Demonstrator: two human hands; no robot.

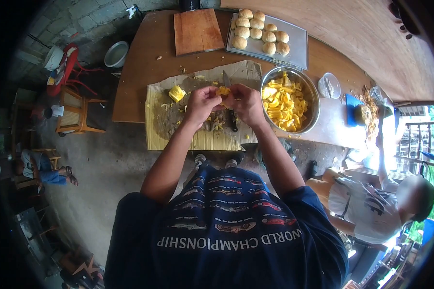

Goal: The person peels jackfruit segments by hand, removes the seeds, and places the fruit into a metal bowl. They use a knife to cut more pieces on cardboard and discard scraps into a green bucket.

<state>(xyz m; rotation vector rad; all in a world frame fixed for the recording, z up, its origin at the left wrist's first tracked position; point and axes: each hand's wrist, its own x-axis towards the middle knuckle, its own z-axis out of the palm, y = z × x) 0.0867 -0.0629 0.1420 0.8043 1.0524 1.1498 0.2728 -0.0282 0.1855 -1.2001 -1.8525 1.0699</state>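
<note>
The yellow fruit piece [222, 90] is up between the person's two hands, above the cardboard and near its middle. Largest of the things around it is the brown table [136, 82]; on that lies the flattened cardboard [171, 134], strewn with scraps. Just beside its right edge stands the metal bowl [315, 103], heaped with loose cut fruit [287, 102]. Smaller again is the knife [233, 121], lying on the cardboard partly beneath the hands, its dark handle toward the person. A thick yellow chunk [177, 93] sits apart, to the left of the hands. The left hand [202, 103] and the right hand [248, 103] both pinch the piece at the fingertips, though the fingers cover much of it. It looks light, and is probably soft and pliable, with flesh that may tear under a hard squeeze and could be moist enough to slip. The thicker edges would likely give the safest hold, taken lightly between thumb and forefinger from opposite sides, with the thin parts left unpressed.
</note>
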